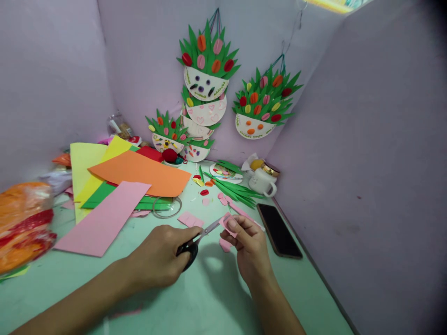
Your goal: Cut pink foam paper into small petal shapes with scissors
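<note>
My left hand (159, 256) is closed round the black handles of a pair of scissors (212, 226), whose blades point right. The blade tips reach the edge of a small pink paper piece (226, 222). Between thumb and fingers, my right hand (249, 244) pinches that piece. Under it on the table lies another pink cut-out (225, 245), partly covered by the hand. A flat pink rectangle (190, 219) rests just beyond the scissors, and a pink strip (244, 213) lies behind my right hand.
Coloured sheets, an orange one (143, 173) and a pink one (104, 218) among them, overlap at left near a tape roll (167, 207). A phone (279, 230) and a white mug (261, 182) stand right. Green paper leaves (237, 191) lie behind. Paper flower baskets (206, 83) hang on the wall.
</note>
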A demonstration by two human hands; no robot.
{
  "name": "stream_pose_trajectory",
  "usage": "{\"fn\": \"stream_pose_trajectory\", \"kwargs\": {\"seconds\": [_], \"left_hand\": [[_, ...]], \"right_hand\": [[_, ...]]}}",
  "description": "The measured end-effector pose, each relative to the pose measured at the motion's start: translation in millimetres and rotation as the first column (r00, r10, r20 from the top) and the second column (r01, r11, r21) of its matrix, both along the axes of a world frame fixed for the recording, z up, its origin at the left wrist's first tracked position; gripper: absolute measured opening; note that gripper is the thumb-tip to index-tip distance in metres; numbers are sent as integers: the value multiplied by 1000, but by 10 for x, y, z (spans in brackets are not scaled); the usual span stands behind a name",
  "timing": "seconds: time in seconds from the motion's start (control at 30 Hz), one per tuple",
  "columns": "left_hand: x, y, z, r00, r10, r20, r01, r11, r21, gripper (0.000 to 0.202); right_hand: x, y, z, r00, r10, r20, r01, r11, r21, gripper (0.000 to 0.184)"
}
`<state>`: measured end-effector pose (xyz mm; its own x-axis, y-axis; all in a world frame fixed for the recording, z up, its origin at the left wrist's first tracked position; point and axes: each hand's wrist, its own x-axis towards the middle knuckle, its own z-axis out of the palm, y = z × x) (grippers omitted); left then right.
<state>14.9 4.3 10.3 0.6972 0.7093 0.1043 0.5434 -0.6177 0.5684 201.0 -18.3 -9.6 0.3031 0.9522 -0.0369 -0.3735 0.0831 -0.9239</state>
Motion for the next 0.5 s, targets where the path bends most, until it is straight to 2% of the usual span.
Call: {"fn": "stream_pose_trajectory", "kwargs": {"seconds": [0.13,0.33,0.5], "left_hand": [[0,-10,4,1000,3,1,-3,1000,8,30],[-7,1,-52,1000,3,17,-4,1000,27,21],[-8,9,-47,1000,18,20,-19,998,54,26]], "right_hand": [[10,9,-7,1000,17,25,-17,1000,4,20],[9,2,-24,998,39,55,-39,999,1,18],[-11,-4,-27,991,59,122,-64,997,36,15]]}}
